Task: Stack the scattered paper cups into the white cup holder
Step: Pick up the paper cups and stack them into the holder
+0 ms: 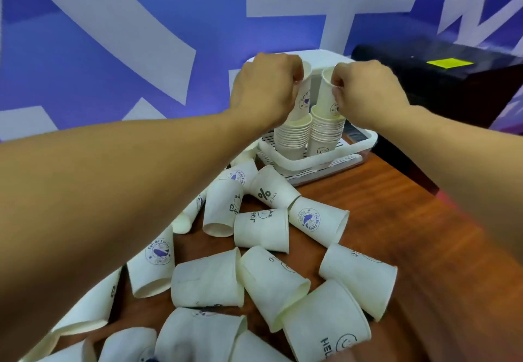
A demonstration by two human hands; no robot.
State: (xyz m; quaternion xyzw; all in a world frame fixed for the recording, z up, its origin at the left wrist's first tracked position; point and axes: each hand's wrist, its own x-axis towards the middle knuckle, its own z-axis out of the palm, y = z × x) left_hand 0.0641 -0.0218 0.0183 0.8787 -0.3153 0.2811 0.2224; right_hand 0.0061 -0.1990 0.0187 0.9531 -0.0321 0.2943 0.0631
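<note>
Reddish-brown wooden counter (396,206) fills the near part of my view. Scattered white paper cups (208,282) lie on their sides all over it, some printed with a purple whale badge, others with black lettering.

Past the pile, my left hand (266,90) has its grip clamped round the rim of a whale-printed paper cup (304,101), fingers curled over the top. That cup stands upright with its base in the top of the left stack of nested cups (293,135). My right hand (365,93) pinches the rim of a second white paper cup (325,90), grip closed on it, and this one sits in the top of the right stack (325,129).

Both stacks stand side by side, touching, inside the white plastic cup holder (365,141), a slotted tray at the counter's far end.

Beyond it, to the right, a black box (424,78) carries a yellow sticky note (450,62). Behind everything runs a blue wall (85,50) with broad white shapes.
</note>
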